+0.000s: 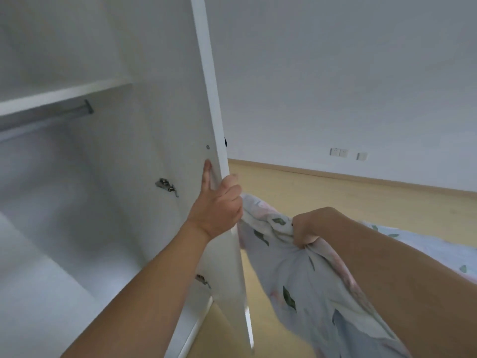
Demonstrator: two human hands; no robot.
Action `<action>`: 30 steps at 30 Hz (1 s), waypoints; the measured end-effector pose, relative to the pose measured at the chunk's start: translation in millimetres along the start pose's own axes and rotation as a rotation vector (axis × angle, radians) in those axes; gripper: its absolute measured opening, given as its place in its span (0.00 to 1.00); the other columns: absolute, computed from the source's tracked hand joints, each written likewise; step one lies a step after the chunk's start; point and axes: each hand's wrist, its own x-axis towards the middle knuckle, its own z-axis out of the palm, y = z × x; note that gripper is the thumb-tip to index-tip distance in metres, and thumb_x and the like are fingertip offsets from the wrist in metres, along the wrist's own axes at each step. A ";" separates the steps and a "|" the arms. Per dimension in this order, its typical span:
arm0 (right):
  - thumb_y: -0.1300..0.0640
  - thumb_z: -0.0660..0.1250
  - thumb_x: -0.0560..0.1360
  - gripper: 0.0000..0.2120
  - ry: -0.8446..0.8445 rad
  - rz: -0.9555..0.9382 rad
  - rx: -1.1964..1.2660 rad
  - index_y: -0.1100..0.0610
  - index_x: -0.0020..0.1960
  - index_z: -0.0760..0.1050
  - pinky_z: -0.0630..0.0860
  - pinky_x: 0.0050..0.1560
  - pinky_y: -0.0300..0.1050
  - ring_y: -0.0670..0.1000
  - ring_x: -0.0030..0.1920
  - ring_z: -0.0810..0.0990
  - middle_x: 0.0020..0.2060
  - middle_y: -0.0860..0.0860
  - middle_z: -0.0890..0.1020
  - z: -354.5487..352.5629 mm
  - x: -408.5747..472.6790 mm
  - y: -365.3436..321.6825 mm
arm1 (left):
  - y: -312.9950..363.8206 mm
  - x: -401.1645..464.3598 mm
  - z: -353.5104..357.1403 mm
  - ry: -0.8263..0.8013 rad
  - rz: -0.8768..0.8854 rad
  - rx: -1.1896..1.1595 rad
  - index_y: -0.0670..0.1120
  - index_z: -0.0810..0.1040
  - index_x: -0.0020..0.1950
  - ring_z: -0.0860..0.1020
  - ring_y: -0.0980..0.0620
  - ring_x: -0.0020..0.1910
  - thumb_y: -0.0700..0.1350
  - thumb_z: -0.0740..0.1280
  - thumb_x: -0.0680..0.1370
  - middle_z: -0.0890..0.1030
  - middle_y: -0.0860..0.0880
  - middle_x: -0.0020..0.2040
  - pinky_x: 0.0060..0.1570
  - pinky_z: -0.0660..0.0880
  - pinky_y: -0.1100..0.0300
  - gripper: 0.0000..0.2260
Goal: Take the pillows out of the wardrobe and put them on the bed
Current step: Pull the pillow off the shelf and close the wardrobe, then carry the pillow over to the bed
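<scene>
The left hand (219, 202) is seen closed around the free edge of the open wardrobe door (178, 125), with the thumb pressed flat on the door's inner face and the fingers curled over its edge. The right hand (307, 228) is clenched into a fist, and a bunched corner of a pillow (309, 288) in a pale floral case with green leaves is gripped in it. The pillow is held in the air outside the wardrobe (59, 202), just to the right of the door, and hangs down below the fist over the yellowish floor (335, 192). A matching floral cover is visible on the bed (438, 249) at the right edge, beyond the right forearm. Inside the wardrobe, a white shelf (64, 95) and a hanging rail (51, 116) beneath it are shown, and two metal hinges (166, 186) are fixed to the door's inner face.
</scene>
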 end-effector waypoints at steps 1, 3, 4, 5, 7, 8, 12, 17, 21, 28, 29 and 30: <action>0.53 0.66 0.72 0.22 -0.018 -0.019 -0.014 0.59 0.64 0.73 0.75 0.60 0.49 0.56 0.58 0.78 0.61 0.55 0.78 -1.3 0.5 -12.7 | -4.5 -13.2 -4.0 0.020 0.007 -0.012 0.44 0.74 0.33 0.73 0.44 0.60 0.40 0.60 0.76 0.73 0.48 0.37 0.64 0.51 0.23 0.11; 0.51 0.66 0.72 0.23 -0.050 -0.058 -0.078 0.58 0.64 0.72 0.74 0.53 0.47 0.56 0.57 0.78 0.60 0.55 0.78 -4.6 -0.9 -39.6 | -13.0 -39.3 -15.1 0.042 0.002 -0.006 0.44 0.73 0.34 0.72 0.45 0.62 0.41 0.60 0.76 0.74 0.48 0.41 0.64 0.53 0.24 0.11; 0.51 0.65 0.72 0.21 -0.064 -0.079 -0.120 0.58 0.63 0.73 0.72 0.50 0.47 0.56 0.54 0.77 0.59 0.55 0.78 -6.4 -1.7 -53.1 | -17.6 -52.5 -21.6 0.043 -0.009 0.011 0.44 0.73 0.34 0.72 0.45 0.64 0.41 0.61 0.75 0.75 0.48 0.43 0.64 0.55 0.24 0.10; 0.50 0.65 0.73 0.19 -0.075 -0.101 -0.161 0.58 0.60 0.73 0.71 0.48 0.47 0.56 0.51 0.77 0.56 0.55 0.78 -8.2 -2.4 -66.5 | -22.3 -66.1 -28.7 0.031 -0.024 0.028 0.44 0.73 0.34 0.71 0.45 0.66 0.42 0.62 0.75 0.76 0.47 0.46 0.64 0.55 0.24 0.09; 0.50 0.65 0.72 0.17 -0.078 -0.141 -0.233 0.58 0.57 0.74 0.72 0.48 0.48 0.56 0.48 0.75 0.51 0.55 0.77 -11.6 -3.7 -91.2 | -32.9 -93.5 -44.7 -0.058 -0.058 0.068 0.45 0.75 0.37 0.65 0.46 0.70 0.44 0.63 0.75 0.76 0.47 0.56 0.65 0.51 0.24 0.07; 0.50 0.65 0.72 0.19 -0.072 -0.159 -0.259 0.59 0.59 0.75 0.73 0.51 0.49 0.56 0.48 0.76 0.51 0.55 0.77 -13.0 -4.2 -102.3 | -39.0 -107.3 -54.2 -0.126 -0.082 0.096 0.45 0.77 0.40 0.62 0.46 0.72 0.46 0.63 0.75 0.74 0.47 0.61 0.66 0.48 0.24 0.07; 0.50 0.67 0.73 0.24 -0.039 -0.207 -0.306 0.58 0.65 0.74 0.73 0.63 0.51 0.57 0.59 0.77 0.61 0.56 0.78 -17.7 -7.6 -140.3 | -64.3 -154.5 -97.7 -0.421 -0.253 0.260 0.48 0.77 0.62 0.52 0.47 0.77 0.51 0.58 0.76 0.63 0.47 0.74 0.65 0.38 0.24 0.18; 0.51 0.67 0.71 0.20 -0.008 -0.320 -0.351 0.58 0.61 0.76 0.74 0.60 0.50 0.56 0.55 0.78 0.56 0.55 0.79 -27.4 -12.9 -183.5 | -91.5 -193.6 -133.6 -0.806 -0.634 0.509 0.54 0.52 0.79 0.34 0.44 0.76 0.54 0.58 0.77 0.41 0.47 0.80 0.65 0.28 0.30 0.31; 0.52 0.66 0.69 0.17 0.045 -0.430 -0.419 0.57 0.56 0.77 0.76 0.57 0.50 0.56 0.47 0.77 0.48 0.54 0.79 -39.4 -21.1 -216.2 | -107.4 -200.1 -144.0 -0.919 -0.644 0.610 0.53 0.43 0.79 0.31 0.41 0.75 0.50 0.55 0.78 0.36 0.47 0.79 0.68 0.27 0.36 0.33; 0.57 0.70 0.71 0.20 0.064 -0.441 -0.546 0.62 0.62 0.76 0.72 0.52 0.43 0.55 0.47 0.74 0.58 0.57 0.80 -50.9 -21.5 -231.3 | -110.9 -191.4 -137.2 -0.940 -0.656 0.667 0.42 0.35 0.78 0.30 0.39 0.74 0.47 0.52 0.80 0.31 0.41 0.77 0.73 0.36 0.41 0.33; 0.57 0.69 0.72 0.20 0.063 -0.440 -0.560 0.63 0.62 0.76 0.70 0.51 0.43 0.55 0.48 0.75 0.60 0.58 0.79 -50.7 -21.6 -230.8 | -113.8 -193.4 -136.5 -0.941 -0.654 0.677 0.40 0.34 0.77 0.30 0.39 0.74 0.46 0.51 0.80 0.31 0.41 0.76 0.73 0.36 0.41 0.33; 0.58 0.69 0.73 0.21 0.061 -0.444 -0.569 0.63 0.63 0.75 0.70 0.50 0.42 0.56 0.51 0.77 0.61 0.58 0.78 -50.8 -21.9 -230.4 | -117.3 -195.4 -135.1 -0.939 -0.651 0.685 0.39 0.33 0.77 0.30 0.39 0.74 0.44 0.50 0.80 0.30 0.40 0.76 0.73 0.35 0.41 0.32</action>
